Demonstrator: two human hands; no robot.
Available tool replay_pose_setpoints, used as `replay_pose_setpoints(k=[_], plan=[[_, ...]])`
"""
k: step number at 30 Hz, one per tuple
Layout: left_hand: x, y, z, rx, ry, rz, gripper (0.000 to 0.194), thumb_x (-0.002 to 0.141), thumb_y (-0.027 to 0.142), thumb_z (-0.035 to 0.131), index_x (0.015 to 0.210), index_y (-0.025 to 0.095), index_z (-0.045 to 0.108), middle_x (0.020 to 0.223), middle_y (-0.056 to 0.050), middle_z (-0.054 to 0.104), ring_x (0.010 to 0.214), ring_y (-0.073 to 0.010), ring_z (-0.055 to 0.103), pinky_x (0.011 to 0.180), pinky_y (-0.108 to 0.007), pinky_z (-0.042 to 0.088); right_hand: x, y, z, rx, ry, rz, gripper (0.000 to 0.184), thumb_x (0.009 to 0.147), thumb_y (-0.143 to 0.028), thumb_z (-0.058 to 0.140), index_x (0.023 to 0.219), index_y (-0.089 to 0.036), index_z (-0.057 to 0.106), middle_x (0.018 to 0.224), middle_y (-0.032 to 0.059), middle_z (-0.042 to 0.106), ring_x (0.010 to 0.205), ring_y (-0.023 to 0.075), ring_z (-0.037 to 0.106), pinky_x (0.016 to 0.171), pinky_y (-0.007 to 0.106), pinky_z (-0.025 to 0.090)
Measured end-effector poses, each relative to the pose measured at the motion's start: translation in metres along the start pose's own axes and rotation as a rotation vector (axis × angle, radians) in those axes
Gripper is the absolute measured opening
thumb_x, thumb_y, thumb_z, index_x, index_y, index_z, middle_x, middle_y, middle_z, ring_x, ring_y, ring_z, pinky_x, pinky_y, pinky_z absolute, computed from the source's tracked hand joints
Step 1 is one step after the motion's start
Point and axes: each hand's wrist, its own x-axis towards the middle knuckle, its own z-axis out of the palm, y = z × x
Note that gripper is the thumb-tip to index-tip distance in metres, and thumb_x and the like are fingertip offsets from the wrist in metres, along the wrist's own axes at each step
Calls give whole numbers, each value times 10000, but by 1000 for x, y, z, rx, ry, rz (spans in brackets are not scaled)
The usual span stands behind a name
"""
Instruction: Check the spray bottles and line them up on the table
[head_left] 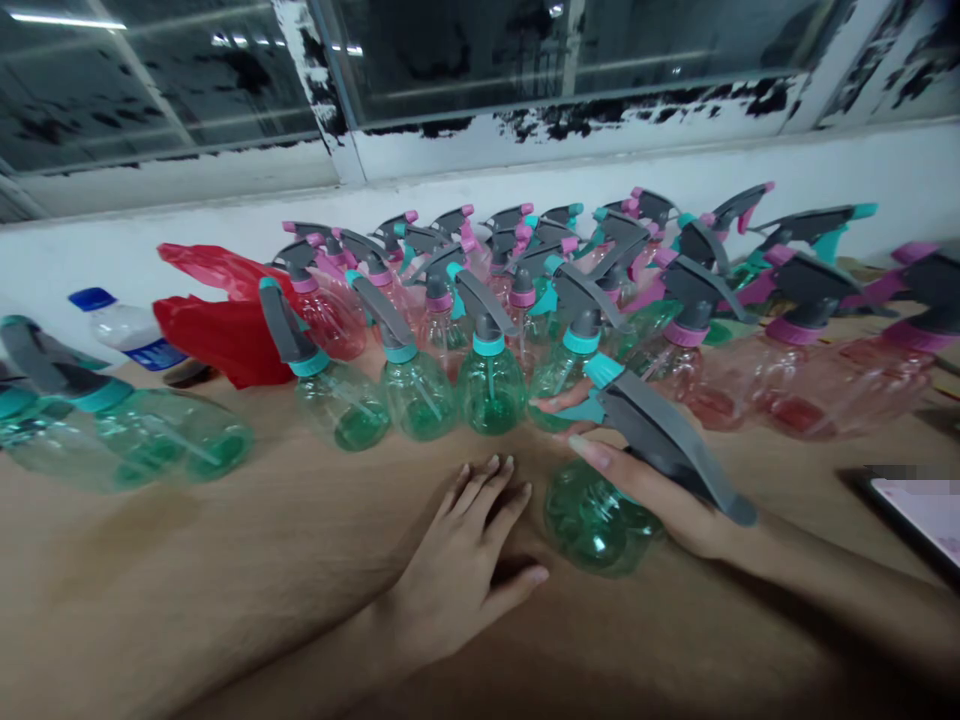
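Note:
My right hand [660, 490] is wrapped round the neck of a green spray bottle [596, 520] that has a grey and teal trigger head. The bottle is tilted, its base toward the lower left and its nozzle pointing to the upper left. Palm down on the wooden table [285, 570], my left hand [465, 565] lies with fingers stretched and apart, holding nothing. It is just left of the held bottle. Beyond the hands stand several more green spray bottles, the closest being one [491, 390] with a teal collar.
Pink spray bottles [802, 390] crowd the right and back of the table. Two or more green bottles [157, 435] are at the left. A red plastic bag [232, 325] and a blue-capped water bottle [124, 330] sit behind them. A phone [911, 510] lies at the right edge.

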Motion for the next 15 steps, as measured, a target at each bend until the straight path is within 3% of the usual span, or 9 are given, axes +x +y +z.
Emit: replay_pose_setpoints(k=[5,11,15], plan=[[-1,1,0,14,-8,3,640,931,556,466,1409,145,356,1506,-134,292,1399,-276,219,1115,-493,241,1,0,0,-15,-2,-14,219,833,-241,597,1045,-294,612,906,-8,693,765,180,679,695,337,555],[-1,0,0,13,-12,9,637,928,557,475,1402,146,367,1503,-133,300,1401,-273,215,1123,-490,227,3,0,0,-79,20,-70,89,854,-276,575,943,-285,568,908,-2,669,846,184,651,794,365,512],[-1,0,1,0,0,5,634,928,554,476,1401,146,365,1498,-135,308,1401,-279,213,1119,-498,234,0,9,3,-82,-7,-36,34,878,-298,547,869,-279,520,747,-13,615,731,190,638,694,362,524]])
